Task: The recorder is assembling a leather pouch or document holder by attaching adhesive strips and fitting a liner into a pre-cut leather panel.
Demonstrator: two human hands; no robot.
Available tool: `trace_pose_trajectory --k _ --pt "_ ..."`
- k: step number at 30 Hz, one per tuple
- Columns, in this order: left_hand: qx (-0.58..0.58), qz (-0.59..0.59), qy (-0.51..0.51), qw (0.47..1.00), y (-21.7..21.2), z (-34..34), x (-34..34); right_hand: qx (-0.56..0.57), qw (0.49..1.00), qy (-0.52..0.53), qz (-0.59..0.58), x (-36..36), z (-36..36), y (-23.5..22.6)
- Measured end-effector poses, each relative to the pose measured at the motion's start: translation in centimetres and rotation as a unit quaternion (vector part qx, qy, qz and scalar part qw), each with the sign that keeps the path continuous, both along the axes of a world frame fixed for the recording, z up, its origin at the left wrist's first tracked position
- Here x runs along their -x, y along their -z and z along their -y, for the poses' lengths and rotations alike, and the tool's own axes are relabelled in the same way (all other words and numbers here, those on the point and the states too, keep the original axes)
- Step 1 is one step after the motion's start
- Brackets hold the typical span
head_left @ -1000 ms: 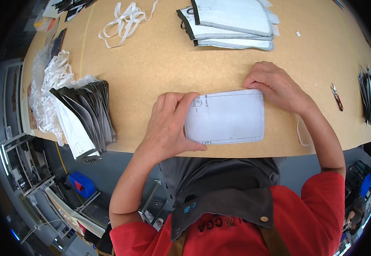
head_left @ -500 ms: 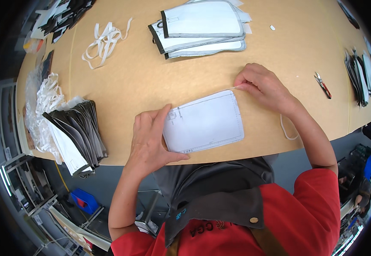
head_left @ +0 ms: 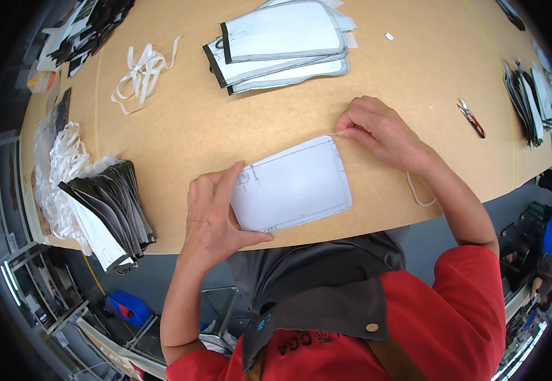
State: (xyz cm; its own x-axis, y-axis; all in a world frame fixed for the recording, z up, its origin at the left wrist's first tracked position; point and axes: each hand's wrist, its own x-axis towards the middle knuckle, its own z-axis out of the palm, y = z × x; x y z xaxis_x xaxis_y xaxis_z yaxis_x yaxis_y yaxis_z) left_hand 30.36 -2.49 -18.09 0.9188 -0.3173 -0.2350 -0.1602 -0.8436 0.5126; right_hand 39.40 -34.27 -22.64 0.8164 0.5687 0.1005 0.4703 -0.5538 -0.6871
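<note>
A white rounded rectangular panel (head_left: 292, 187) with printed lines lies flat at the table's near side. My left hand (head_left: 209, 213) braces its left end, thumb along the lower corner and index finger at the upper one. At the panel's upper right corner, my right hand (head_left: 377, 130) pinches a narrow white tape (head_left: 417, 195). One end runs from the fingertips to the panel's edge. A loop of the tape shows beside my right forearm; the stretch between is hidden under the hand and arm.
White panels with grey borders and black ends (head_left: 282, 38) are stacked at the back. Coiled white tape (head_left: 141, 76) lies left of them. Dark-edged pieces (head_left: 107, 213) stand bunched at the left edge, with more (head_left: 529, 108) at the far right. Red-handled thread snips (head_left: 471, 119) lie on the right.
The whole view has shifted slightly, so the tabletop things appear a little further left. Both hands keep nearly the same places on the panel and tape.
</note>
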Motion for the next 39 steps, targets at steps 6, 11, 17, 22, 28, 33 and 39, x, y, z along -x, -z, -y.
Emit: trace_pose_trajectory --k 6,11,17,22,28,33,39 --pt "-0.016 0.051 0.005 0.999 0.3 0.1 0.6 -0.002 0.998 0.054 0.013 1.6 -0.2 0.6" --pt "-0.014 0.136 -0.053 0.989 1.7 1.1 3.7 -0.002 0.989 0.139 0.057 4.3 -0.5 0.4" --pt "-0.026 0.156 -0.116 0.981 2.1 2.8 5.6 -0.021 0.98 0.193 0.052 7.0 -1.2 0.9" --pt "-0.047 0.173 -0.123 0.976 2.3 3.2 6.0 -0.043 0.977 0.203 0.055 8.0 -1.5 1.3" --pt "-0.048 0.189 -0.131 0.972 3.1 3.2 6.4 -0.058 0.975 0.209 0.052 9.3 -1.2 1.4" --pt "-0.054 0.184 -0.142 0.971 3.0 3.5 6.6 -0.061 0.974 0.206 0.075 9.8 -1.0 1.5" --pt "-0.057 0.194 -0.154 0.967 3.2 3.5 7.0 -0.066 0.971 0.22 0.067 9.7 -1.8 1.4"
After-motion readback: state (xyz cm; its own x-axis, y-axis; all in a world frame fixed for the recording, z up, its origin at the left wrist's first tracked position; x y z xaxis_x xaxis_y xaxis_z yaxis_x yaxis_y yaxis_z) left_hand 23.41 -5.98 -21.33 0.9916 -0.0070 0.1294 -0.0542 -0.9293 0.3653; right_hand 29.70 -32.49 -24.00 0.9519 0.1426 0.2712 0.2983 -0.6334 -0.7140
